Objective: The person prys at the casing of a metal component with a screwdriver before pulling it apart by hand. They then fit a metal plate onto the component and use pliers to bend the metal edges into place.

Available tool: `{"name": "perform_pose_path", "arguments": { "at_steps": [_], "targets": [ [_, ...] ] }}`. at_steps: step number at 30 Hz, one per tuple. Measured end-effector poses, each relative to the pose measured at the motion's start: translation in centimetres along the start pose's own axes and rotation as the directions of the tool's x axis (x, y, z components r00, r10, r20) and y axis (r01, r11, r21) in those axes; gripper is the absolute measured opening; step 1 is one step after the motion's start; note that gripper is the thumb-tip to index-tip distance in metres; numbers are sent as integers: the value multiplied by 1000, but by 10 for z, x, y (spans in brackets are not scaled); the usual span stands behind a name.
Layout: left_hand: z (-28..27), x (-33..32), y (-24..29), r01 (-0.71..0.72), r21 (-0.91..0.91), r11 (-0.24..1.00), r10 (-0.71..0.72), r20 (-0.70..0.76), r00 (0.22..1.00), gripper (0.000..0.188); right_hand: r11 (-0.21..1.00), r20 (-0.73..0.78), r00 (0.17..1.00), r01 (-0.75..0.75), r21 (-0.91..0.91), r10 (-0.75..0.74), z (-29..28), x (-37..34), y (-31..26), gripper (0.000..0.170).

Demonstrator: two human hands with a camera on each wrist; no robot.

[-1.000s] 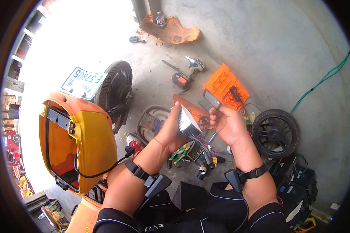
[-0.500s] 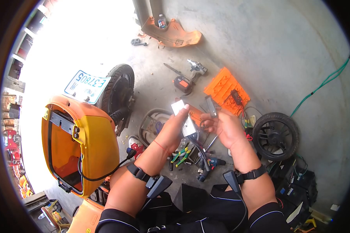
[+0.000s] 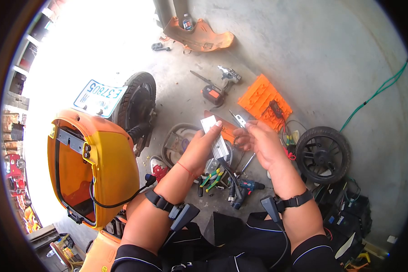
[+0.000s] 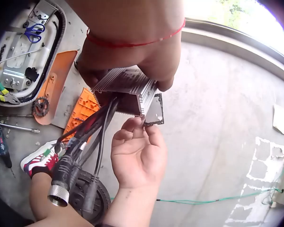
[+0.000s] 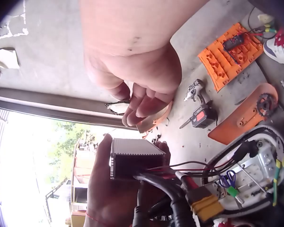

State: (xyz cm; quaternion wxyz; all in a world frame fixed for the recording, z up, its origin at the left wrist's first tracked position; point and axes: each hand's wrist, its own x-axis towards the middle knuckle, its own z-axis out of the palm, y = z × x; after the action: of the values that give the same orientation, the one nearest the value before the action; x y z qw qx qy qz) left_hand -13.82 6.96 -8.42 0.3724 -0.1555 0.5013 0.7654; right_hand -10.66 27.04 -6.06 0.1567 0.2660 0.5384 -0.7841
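My left hand (image 3: 198, 152) grips a silver, finned motor controller (image 3: 218, 147), with the thumb lying along its ribbed top. In the left wrist view, a bundle of black cables (image 4: 104, 137) leaves the controller's dark end, one cable ending in a round metal connector (image 4: 58, 195). A yellow plug (image 5: 206, 204) hangs with the cables in the right wrist view. To the right of the controller, my right hand (image 3: 266, 145) pinches a small flat plate (image 4: 156, 112) with a dark edge between thumb and fingers. The plate is held up close beside the controller's far side.
A yellow-orange scooter shell (image 3: 115, 167) stands at left near a wheel (image 3: 140, 104). On the floor lie an orange panel (image 3: 264, 99), a cordless tool (image 3: 215, 93), a blue drill (image 3: 247, 190), green-handled pliers (image 3: 211, 179) and a loose wheel (image 3: 323, 155). Black battery-like boxes (image 3: 349, 217) sit at right.
My left hand has turned the controller so its narrow ribbed side faces up. The plate in my right hand has tilted and swung, still pinched. Both hands stay at about the same height.
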Motion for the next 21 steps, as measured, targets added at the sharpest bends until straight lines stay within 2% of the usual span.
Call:
{"name": "perform_pose_path", "arguments": {
  "at_steps": [4,6,7,8,9,10,11,13,14,15,16,17,18,19,21],
  "targets": [
    [0,2,-4,2,-47,999,-1,27,1000,48,1000,-6,1000,9,-11,-9,-3,0,2,16],
    [3,-1,-3,-61,38,997,62,-8,998,60,997,-22,998,58,-59,-60,-2,-1,1,16],
    [3,-2,-6,-63,39,997,63,-6,998,60,997,-22,998,60,-58,-61,-1,-1,0,16],
    [3,-3,-9,-207,264,942,228,-53,972,62,992,-47,995,87,-89,-91,-1,-2,-1,16],
    [6,-5,-8,-320,478,818,393,-59,918,66,986,-72,990,112,-120,-122,-1,-2,-1,16],
    [10,-10,0,-302,545,783,380,-35,924,82,986,-74,990,114,-120,-123,-2,-2,-2,16],
    [13,-11,0,-302,545,782,380,-32,925,82,981,-79,985,143,-133,-154,-3,-1,-2,16],
    [20,-13,-5,-306,882,359,652,-2,758,89,975,-84,980,169,-146,-183,-1,-2,-1,16],
    [22,-13,-5,-325,894,309,696,21,717,86,953,-80,963,239,-184,-257,1,-4,-1,16],
    [23,-13,-5,-326,894,308,696,22,718,86,925,-74,941,308,-221,-330,3,-5,0,16],
    [25,-13,-5,-327,917,229,726,63,684,85,925,-77,940,308,-220,-332,2,-5,4,16],
    [26,-14,-6,-325,934,150,752,105,650,83,864,-59,906,377,-335,-418,0,-3,11,17],
    [27,-14,-7,-327,933,150,752,107,651,83,783,-29,867,435,-444,-498,-1,-4,15,17],
    [28,-14,-8,-338,928,154,760,107,641,82,783,-31,867,434,-445,-498,0,-5,18,17],
    [30,-14,-11,-349,923,159,768,107,631,81,731,-27,811,511,-453,-584,5,-9,20,17]
  ]
}}
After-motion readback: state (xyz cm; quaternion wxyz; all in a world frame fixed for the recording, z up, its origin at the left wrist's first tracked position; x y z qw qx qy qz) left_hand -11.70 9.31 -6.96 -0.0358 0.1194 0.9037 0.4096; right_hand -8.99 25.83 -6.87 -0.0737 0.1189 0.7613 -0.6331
